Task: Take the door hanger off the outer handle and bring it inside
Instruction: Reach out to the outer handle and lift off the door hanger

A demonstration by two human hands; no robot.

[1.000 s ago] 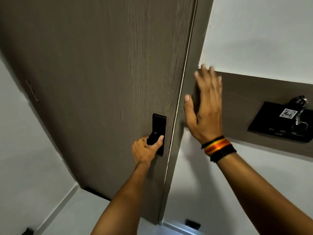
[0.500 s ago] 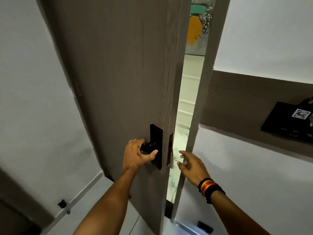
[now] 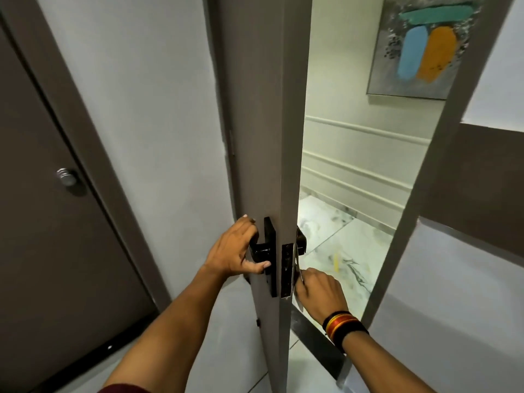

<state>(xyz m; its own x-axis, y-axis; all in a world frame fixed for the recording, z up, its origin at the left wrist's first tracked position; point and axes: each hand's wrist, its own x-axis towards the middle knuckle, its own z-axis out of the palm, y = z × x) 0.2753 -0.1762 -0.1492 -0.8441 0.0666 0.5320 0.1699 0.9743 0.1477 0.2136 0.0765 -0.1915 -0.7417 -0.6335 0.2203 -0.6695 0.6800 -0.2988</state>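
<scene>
The grey-brown door stands edge-on to me, swung well open. My left hand grips the black inner handle beside its black plate. On the far side the black outer handle sticks out. A thin pale door hanger hangs from it, seen edge-on and mostly hidden by the door edge. My right hand, with coloured bands on the wrist, reaches round the door edge and pinches the hanger's lower part.
The door frame stands right of the gap. Beyond lies a corridor with a marble floor, a panelled wall and a painting. A second dark door with a round knob is at the left. A metal threshold strip crosses the floor.
The door has swung further open toward me. My right hand has moved from beside the latch round the door edge and closed on the hanger. My left hand stays on the inner handle.
</scene>
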